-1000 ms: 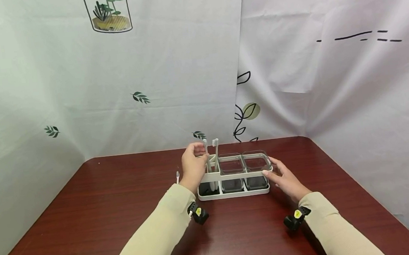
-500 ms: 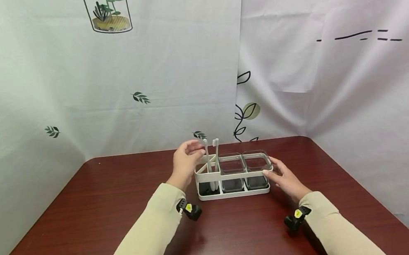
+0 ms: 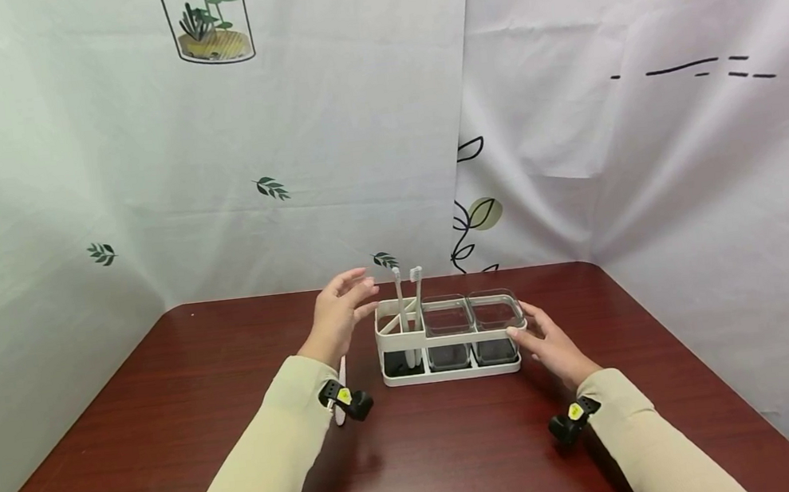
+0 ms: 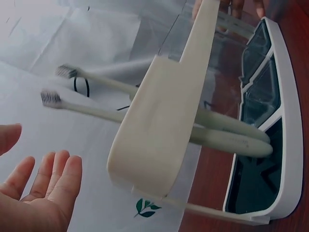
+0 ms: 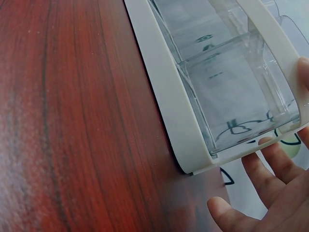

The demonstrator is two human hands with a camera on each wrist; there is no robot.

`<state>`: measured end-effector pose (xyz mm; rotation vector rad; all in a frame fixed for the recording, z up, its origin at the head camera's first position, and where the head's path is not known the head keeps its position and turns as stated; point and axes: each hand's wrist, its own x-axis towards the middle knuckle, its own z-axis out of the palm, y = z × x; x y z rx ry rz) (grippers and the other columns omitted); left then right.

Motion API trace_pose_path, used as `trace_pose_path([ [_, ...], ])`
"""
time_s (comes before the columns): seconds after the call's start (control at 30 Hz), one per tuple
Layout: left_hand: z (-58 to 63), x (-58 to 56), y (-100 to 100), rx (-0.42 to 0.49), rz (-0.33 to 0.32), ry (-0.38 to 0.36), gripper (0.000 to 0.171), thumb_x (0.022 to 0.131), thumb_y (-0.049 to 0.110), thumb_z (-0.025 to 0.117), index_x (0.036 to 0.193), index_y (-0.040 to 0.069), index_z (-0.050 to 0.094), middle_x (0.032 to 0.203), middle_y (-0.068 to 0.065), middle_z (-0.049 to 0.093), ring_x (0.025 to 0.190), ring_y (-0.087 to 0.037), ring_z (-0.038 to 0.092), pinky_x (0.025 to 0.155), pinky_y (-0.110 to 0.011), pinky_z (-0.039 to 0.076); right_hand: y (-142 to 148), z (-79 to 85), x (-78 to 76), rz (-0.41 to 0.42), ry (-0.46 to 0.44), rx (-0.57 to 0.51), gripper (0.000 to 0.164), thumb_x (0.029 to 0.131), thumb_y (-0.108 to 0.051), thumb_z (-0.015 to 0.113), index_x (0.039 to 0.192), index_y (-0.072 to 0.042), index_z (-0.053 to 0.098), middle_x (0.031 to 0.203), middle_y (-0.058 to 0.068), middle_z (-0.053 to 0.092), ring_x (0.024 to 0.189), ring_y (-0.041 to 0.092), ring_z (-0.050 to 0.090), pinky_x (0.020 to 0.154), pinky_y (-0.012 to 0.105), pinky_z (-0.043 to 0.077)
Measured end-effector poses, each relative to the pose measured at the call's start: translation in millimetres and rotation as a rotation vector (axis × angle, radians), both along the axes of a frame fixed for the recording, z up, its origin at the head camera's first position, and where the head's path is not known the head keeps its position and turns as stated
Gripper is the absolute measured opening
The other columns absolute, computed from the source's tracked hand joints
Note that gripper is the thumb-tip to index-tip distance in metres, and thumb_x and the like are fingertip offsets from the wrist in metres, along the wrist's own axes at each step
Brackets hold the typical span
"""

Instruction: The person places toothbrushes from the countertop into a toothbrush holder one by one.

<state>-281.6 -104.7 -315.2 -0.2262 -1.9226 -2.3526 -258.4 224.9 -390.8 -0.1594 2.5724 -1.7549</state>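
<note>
A white toothbrush holder [image 3: 462, 338] with a raised rail and dark base pads stands on the table. Two pale toothbrushes [image 4: 231, 140] lean upright in a left compartment, bristles up. My left hand [image 3: 335, 316] hovers to their left with fingers spread, holding nothing; the left wrist view shows a gap between its fingertips and the brushes. At the other end, my right hand [image 3: 553, 348] holds the holder's corner, its thumb [image 5: 303, 72] on the front of the rail and fingers behind the end. Partly hidden under my left wrist lies another toothbrush [image 3: 341, 415].
Two clear square cups [image 3: 448, 317] fill the holder's middle and right compartments. The reddish-brown wooden table [image 3: 461, 463] carries everything. White printed cloth [image 3: 324, 125] hangs behind the table and along its sides.
My left hand has drawn back leftward from the upright toothbrushes, and its fingers have spread. More of the holder's left end and the lying toothbrush's handle now show. My right hand stays put.
</note>
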Motion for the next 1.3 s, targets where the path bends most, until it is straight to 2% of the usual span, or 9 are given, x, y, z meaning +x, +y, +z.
trace_pose_path([
  [0.23, -2.2, -3.0, -11, 0.054, 0.010, -0.039, 0.037, 0.099, 0.012, 0.052, 0.134, -0.001, 0.048, 0.116, -0.011, 0.060, 0.108, -0.023, 0.061, 0.084, -0.028, 0.054, -1, 0.7, 0.1, -0.004, -0.001, 0.000, 0.072, 0.096, -0.035, 0.059, 0.153, -0.013, 0.019, 0.147, 0.020, 0.035, 0.131, 0.037, 0.041, 0.099, 0.055, 0.041],
  [0.47, -3.8, -5.0, -20, 0.094, 0.043, -0.061, 0.037, 0.098, 0.009, 0.053, 0.132, -0.003, 0.047, 0.103, -0.002, 0.062, 0.096, -0.015, 0.065, 0.083, -0.029, 0.055, -1, -0.2, -0.2, -0.002, 0.001, 0.001, 0.072, 0.096, -0.034, 0.058, 0.153, -0.013, 0.019, 0.146, 0.020, 0.035, 0.131, 0.037, 0.041, 0.099, 0.056, 0.040],
  [0.63, -7.7, -7.0, -26, 0.090, 0.055, -0.077, 0.038, 0.098, 0.009, 0.053, 0.134, -0.003, 0.046, 0.107, -0.005, 0.061, 0.090, -0.010, 0.065, 0.080, -0.026, 0.055, 0, -0.5, -0.1, 0.001, 0.005, 0.005, 0.071, 0.097, -0.034, 0.058, 0.153, -0.013, 0.019, 0.146, 0.020, 0.036, 0.131, 0.037, 0.041, 0.098, 0.056, 0.041],
  [0.77, -11.1, -8.2, -32, 0.058, 0.058, -0.097, 0.042, 0.099, 0.012, 0.053, 0.137, -0.002, 0.044, 0.120, -0.012, 0.058, 0.101, -0.016, 0.063, 0.081, -0.025, 0.054, 0, -0.8, -0.5, -0.001, 0.004, 0.009, 0.071, 0.097, -0.034, 0.058, 0.153, -0.013, 0.019, 0.146, 0.020, 0.036, 0.131, 0.037, 0.042, 0.098, 0.056, 0.041],
  [0.9, -15.1, -11.0, -35, 0.041, 0.084, -0.127, 0.042, 0.099, 0.013, 0.054, 0.137, -0.001, 0.044, 0.123, -0.013, 0.055, 0.109, -0.022, 0.060, 0.083, -0.026, 0.054, -1, 0.0, -0.5, -0.003, 0.003, 0.005, 0.072, 0.097, -0.035, 0.058, 0.153, -0.013, 0.019, 0.147, 0.020, 0.035, 0.131, 0.037, 0.041, 0.099, 0.057, 0.040],
  [1.13, -22.4, -16.4, -41, 0.026, 0.134, -0.157, 0.043, 0.097, 0.012, 0.055, 0.136, -0.004, 0.044, 0.119, -0.009, 0.056, 0.093, -0.010, 0.062, 0.089, -0.031, 0.053, 0, 0.3, 0.4, 0.004, 0.001, 0.008, 0.071, 0.097, -0.035, 0.058, 0.153, -0.014, 0.019, 0.148, 0.020, 0.034, 0.133, 0.038, 0.040, 0.101, 0.060, 0.038],
  [1.3, -29.2, -20.1, -44, 0.005, 0.162, -0.186, 0.043, 0.097, 0.012, 0.056, 0.135, -0.004, 0.044, 0.127, -0.013, 0.053, 0.096, -0.012, 0.062, 0.096, -0.037, 0.049, 0, 0.6, 0.6, 0.000, -0.011, 0.004, 0.072, 0.096, -0.036, 0.058, 0.153, -0.014, 0.018, 0.149, 0.020, 0.033, 0.134, 0.038, 0.039, 0.102, 0.061, 0.036],
])
